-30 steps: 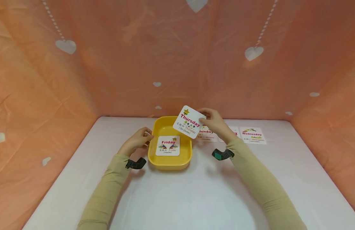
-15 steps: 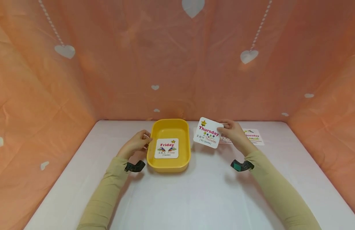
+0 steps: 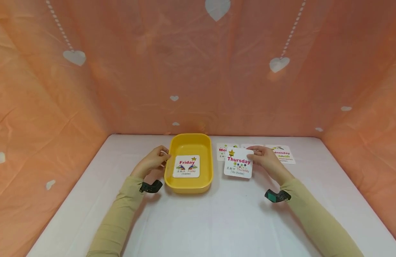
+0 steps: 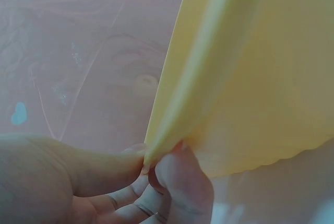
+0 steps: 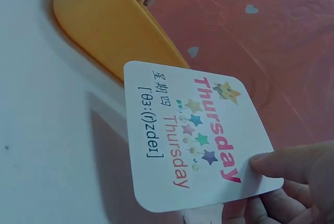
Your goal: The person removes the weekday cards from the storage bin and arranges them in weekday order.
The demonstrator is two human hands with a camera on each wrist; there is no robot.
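My left hand pinches the left rim of a yellow tray; in the left wrist view, thumb and forefinger grip its edge. Inside the tray lies a white Friday card. My right hand holds a Thursday card by its right edge, thumb on the printed face, as the right wrist view shows. The card is tilted, with its shadow on the table below. Behind it, a Monday card and another card are partly covered. A Wednesday card sits to their right, its left part behind the right hand.
The table has a white cover. An orange cloth with white hearts rises behind the table and along both sides. The tray stands close to the back edge, left of the row of cards.
My right hand has carried the Thursday card from over the tray to the right, then lowered it in front of the card row. The left hand keeps its hold on the tray.
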